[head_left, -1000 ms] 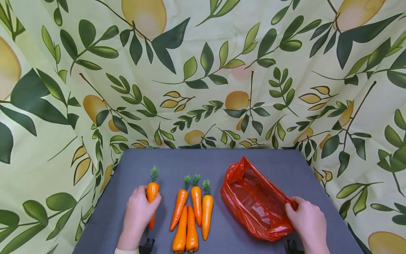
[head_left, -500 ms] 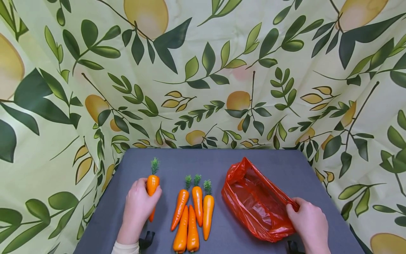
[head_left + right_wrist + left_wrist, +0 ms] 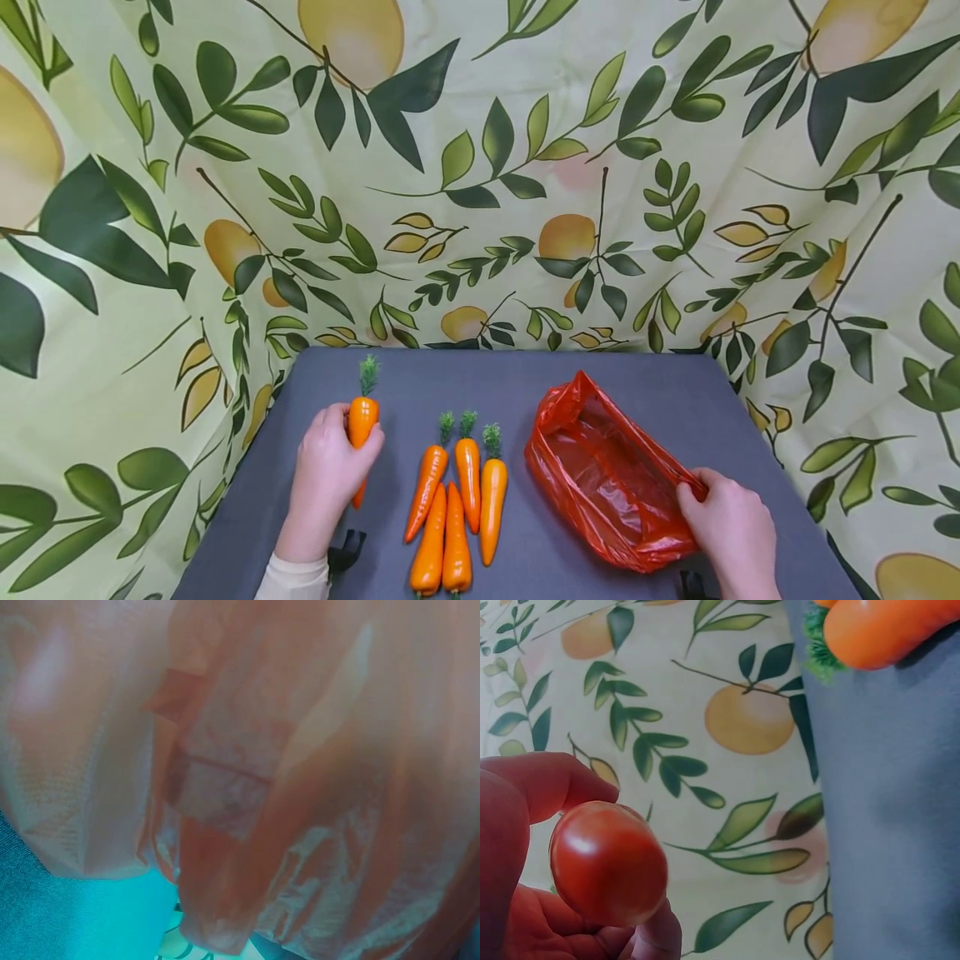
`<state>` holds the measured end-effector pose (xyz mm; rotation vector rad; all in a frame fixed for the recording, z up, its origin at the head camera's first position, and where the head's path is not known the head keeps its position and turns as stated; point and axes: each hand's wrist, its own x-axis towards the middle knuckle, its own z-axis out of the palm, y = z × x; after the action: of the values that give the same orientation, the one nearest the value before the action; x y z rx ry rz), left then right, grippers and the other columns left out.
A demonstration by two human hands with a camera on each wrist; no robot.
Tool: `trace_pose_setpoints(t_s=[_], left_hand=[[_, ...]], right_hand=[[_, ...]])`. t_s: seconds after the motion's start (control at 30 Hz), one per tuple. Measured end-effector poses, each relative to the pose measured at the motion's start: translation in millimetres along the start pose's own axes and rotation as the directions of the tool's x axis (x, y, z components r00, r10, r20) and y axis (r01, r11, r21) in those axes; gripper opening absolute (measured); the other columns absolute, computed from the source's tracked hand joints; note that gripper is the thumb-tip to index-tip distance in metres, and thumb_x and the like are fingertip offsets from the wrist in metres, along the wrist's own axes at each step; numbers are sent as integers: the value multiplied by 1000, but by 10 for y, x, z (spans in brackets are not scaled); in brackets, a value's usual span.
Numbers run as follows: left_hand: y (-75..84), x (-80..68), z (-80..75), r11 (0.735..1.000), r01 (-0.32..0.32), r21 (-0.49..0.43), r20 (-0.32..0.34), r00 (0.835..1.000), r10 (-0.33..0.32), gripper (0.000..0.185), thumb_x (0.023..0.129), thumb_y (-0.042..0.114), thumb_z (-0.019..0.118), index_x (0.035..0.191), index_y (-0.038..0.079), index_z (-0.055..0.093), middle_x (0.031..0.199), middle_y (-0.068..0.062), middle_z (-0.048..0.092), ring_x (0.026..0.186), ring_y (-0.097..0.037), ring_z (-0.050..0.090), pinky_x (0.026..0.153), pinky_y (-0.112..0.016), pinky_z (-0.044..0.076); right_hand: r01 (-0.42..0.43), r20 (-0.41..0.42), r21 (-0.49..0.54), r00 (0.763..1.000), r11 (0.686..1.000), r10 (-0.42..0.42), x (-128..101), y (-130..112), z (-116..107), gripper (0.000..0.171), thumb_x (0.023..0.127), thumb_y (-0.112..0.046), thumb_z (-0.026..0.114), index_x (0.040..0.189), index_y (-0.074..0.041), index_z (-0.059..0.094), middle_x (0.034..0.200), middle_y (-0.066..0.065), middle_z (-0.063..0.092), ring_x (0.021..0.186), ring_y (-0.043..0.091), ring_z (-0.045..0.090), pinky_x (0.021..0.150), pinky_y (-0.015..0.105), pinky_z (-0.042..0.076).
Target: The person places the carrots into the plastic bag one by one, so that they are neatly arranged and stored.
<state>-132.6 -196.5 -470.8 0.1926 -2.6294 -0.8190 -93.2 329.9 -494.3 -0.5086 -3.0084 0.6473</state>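
Observation:
In the head view my left hand (image 3: 327, 471) holds an orange carrot (image 3: 363, 417) between thumb and fingers, its green tuft pointing away from me. The left wrist view shows the rounded, reddish end of this carrot (image 3: 609, 864) between the fingers. Several more carrots (image 3: 492, 508) lie grouped on the dark table to the right of that hand. My right hand (image 3: 729, 521) pinches the near right rim of a red plastic bag (image 3: 600, 492), whose mouth gapes upward. Translucent bag film (image 3: 330, 795) fills most of the right wrist view and hides the right fingers there.
The dark grey table (image 3: 420, 379) ends at the back against a patterned cloth (image 3: 480, 208) printed with leaves and fruit. More of this cloth hangs along the left and right sides. A black strap piece (image 3: 347, 550) sits at the left wrist.
My left hand has moved the carrot up in the head view, away from me, and its tip has risen too. The right hand and the red bag stay almost in place.

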Motion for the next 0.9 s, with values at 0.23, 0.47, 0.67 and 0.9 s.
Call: trace_pose_setpoints(t_s=[0.23,0.47,0.67,0.9], left_hand=[[98,76,-48,999,-41,-3,-19,999,41,49,95,33,80,124,-5,69,102,-18,67,78,-31,62,67,-42,52],[226,97,-96,998,-65,-21,-13,998,64,49,96,33,79,126,-5,69,105,-19,68,82,-32,63,70,-44,55],[317,122,-90,997,-76,-30,-21,997,76,50,95,33,80,127,-4,69,105,-18,68,82,-33,63,70,-44,56],[418,139,-67,995,-92,-32,-30,995,91,50,94,33,81,128,-3,69,108,-17,68,84,-34,64,73,-46,58]], right_hand=[[0,-2,2,1000,1000,0,-25,-1,14,38,97,-27,73,118,4,79,91,19,81,67,21,66,60,39,52],[4,-5,12,1000,1000,-4,-33,-12,2,36,97,-26,73,116,3,80,86,14,80,65,19,63,59,36,50],[11,-19,14,1000,1000,-11,-34,-18,4,35,97,-26,73,115,2,80,85,13,79,64,20,62,58,35,49],[2,1,22,1000,1000,-2,-28,-16,15,37,97,-26,74,117,5,79,87,15,80,63,18,62,58,34,51]])
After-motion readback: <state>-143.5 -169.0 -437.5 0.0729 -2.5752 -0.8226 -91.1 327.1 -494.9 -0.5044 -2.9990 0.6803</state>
